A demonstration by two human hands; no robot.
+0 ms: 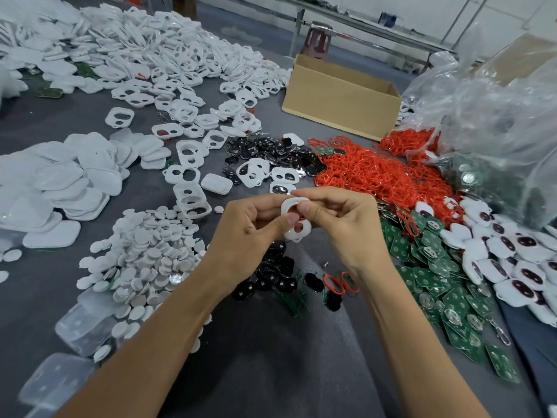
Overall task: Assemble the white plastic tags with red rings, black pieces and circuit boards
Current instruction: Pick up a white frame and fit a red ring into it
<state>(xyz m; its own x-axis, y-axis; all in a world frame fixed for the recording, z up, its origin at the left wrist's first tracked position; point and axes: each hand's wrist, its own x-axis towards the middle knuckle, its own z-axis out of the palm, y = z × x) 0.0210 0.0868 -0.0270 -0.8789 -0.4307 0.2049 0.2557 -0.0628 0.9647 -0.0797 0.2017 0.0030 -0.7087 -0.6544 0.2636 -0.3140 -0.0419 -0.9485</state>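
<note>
Light: even, diffuse, from overhead; moderately bright. Shadows soft and faint under left hand [247,227] and right hand [340,221] on grey table [271,357]. White tag [297,237] at frame centre sharp. Glare streaks on clear plastic bag [488,116], upper right. White heaps [60,182] at left near blown out, detail smeared. Strong wide-angle bowing at edges; far background soft.

1. On your left, discs [141,267] are lying heaped toward the bench's [271,372] near-left corner.
2. On your right, circuit boards [437,276] are spreading along the right edge.
3. Rings [376,176] are piling behind them, a box [340,98] sitting farther back.
</note>
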